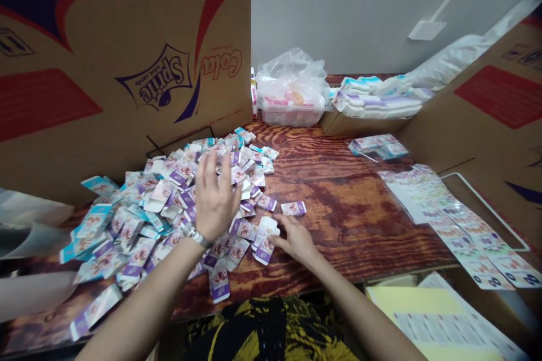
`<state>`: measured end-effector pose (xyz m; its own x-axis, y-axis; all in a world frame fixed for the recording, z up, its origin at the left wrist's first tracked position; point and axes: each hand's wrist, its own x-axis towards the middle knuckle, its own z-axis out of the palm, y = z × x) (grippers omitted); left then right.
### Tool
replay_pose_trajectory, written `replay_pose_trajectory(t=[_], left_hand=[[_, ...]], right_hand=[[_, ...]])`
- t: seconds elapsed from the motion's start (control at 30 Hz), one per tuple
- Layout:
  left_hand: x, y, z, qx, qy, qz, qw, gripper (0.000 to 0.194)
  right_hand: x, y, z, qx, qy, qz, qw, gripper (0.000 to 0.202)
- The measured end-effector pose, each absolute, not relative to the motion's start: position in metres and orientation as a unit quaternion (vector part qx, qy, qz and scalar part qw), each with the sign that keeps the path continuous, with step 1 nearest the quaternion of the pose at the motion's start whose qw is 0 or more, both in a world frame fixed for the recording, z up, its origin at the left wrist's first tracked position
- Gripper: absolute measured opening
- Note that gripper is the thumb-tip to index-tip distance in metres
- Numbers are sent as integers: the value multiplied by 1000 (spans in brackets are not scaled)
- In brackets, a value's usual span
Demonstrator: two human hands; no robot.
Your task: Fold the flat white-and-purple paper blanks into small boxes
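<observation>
left hand [215, 197] over the heap of small printed cartons [167, 208] on the wood-grain table [330, 180], fingers slightly apart; right hand [298, 241] at a purple-and-white carton [265, 249] on the heap's right edge, fingers curled (clamped or merely touching: cannot tell).

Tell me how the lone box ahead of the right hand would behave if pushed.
The box, lying flat on the table, would probably slide rather than roll or tip. White flaps on nearby boxes suggest thin card, so it is likely light and apt to dent.
</observation>
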<state>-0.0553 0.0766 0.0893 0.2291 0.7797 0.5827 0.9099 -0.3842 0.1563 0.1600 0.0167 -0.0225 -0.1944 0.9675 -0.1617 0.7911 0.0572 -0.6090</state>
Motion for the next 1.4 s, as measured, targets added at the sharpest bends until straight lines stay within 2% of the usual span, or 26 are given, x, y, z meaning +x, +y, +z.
replay_pose_trajectory(t=[0.17, 0.23, 0.33, 0.47, 0.6, 0.73, 0.97, 1.03, 1.13, 1.3, 1.4], left_hand=[[-31, 20, 35, -840, -474, -263, -26, 57], [-26, 5, 13, -852, -465, -233, -66, 58], [-23, -8, -12, -861, -469, -179, -83, 62], [-23, -11, -28, -866, -479, -134, -60, 61], [-22, -9, -30, -869, -476, -124, -47, 56], [-21, -9, -28, -869, -479, -116, -47, 55], [-17, -10, -16, -845, -502, -164, -83, 82], [-17, -7, -12, -834, -514, -177, -98, 84], [-18, -3, -7, -819, -525, -196, -122, 76], [-18, 0, -4, -805, -527, -227, -149, 74], [-18, 1, -2, -800, -527, -237, -162, 68]], right_hand=[[159, 20, -27, -621, -714, 283, 158, 28], [160, 22, -28, -620, -710, 290, 168, 30], [160, 23, -30, -616, -712, 288, 173, 37], [158, 21, -31, -614, -728, 256, 165, 25], [156, 16, -29, -618, -734, 211, 185, 21], [154, 14, -25, -610, -727, 199, 245, 20], [151, 19, -8, -581, -592, 419, 370, 20], [149, 20, -4, -561, -564, 463, 392, 21], [146, 20, 0, -539, -542, 496, 413, 22], [140, 17, 11, -531, -542, 491, 428, 22], [141, 15, 22, -540, -599, 427, 408, 19]])
